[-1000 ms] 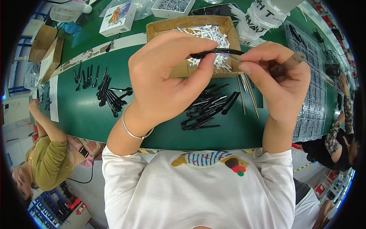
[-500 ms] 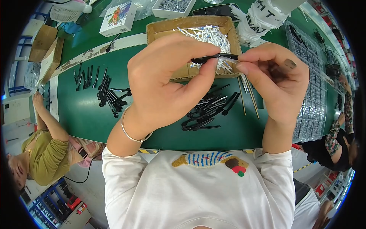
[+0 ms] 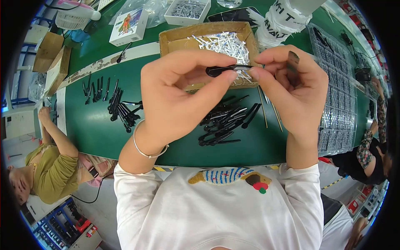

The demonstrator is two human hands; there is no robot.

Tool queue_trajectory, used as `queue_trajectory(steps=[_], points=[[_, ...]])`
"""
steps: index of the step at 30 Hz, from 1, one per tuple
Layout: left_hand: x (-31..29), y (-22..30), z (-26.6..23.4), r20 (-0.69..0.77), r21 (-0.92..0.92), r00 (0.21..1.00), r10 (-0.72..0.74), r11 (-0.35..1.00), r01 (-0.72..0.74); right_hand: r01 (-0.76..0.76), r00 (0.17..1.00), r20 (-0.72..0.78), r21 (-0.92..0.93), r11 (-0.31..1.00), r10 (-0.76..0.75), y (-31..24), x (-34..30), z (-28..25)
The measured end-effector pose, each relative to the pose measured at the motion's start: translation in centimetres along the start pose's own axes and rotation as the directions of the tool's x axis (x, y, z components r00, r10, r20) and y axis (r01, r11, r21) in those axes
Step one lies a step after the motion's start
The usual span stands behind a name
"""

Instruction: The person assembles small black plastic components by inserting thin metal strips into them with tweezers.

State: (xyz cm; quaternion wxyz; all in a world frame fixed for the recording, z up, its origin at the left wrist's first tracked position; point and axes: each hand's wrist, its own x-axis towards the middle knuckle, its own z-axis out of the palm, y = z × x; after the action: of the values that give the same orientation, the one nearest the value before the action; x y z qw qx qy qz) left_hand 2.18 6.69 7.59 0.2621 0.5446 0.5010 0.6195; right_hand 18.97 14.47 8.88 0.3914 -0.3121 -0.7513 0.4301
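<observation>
A slim black part (image 3: 216, 71) with a rounded end is held level over the front of a cardboard tray (image 3: 166, 45). Thumb and index finger of my left hand (image 3: 168, 93) pinch its rounded end. My right hand (image 3: 300, 93) has its fingertips closed on the narrow end, where a pale strip shows along the part. Many small white pieces (image 3: 231, 43) lie loose in the tray behind. Below my hands, similar black parts (image 3: 225, 125) are heaped on the green table (image 3: 179, 151). Another group of black parts (image 3: 121, 109) lies beside my left wrist.
Thin sticks (image 3: 263, 110) lie near my right wrist. A clear compartment case (image 3: 336, 121) stands at the right, a white wrapped container (image 3: 275, 27) behind. At the back are a printed white box (image 3: 128, 28) and a white box of grey pieces (image 3: 168, 17). Other people sit at both sides.
My right hand has moved left, closer to my left hand. The black part has shifted slightly left and down, and its angle has changed a little.
</observation>
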Motion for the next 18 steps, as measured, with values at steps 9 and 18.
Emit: queue_trajectory(steps=[9, 18], points=[[-0.2, -0.5, -0.3, 0.029, -0.230, 0.995, -0.099, 0.968, 0.103, 0.185, 0.975, -0.069, -0.284, 0.941, -0.213, -0.4, -0.8, 0.6], [0.1, 0.2, -0.6, 0.014, -0.573, 0.955, -0.296, 0.781, 0.250, -0.067, 0.993, 0.113, 0.192, 0.979, 0.045, -0.6, -0.3, -0.8]])
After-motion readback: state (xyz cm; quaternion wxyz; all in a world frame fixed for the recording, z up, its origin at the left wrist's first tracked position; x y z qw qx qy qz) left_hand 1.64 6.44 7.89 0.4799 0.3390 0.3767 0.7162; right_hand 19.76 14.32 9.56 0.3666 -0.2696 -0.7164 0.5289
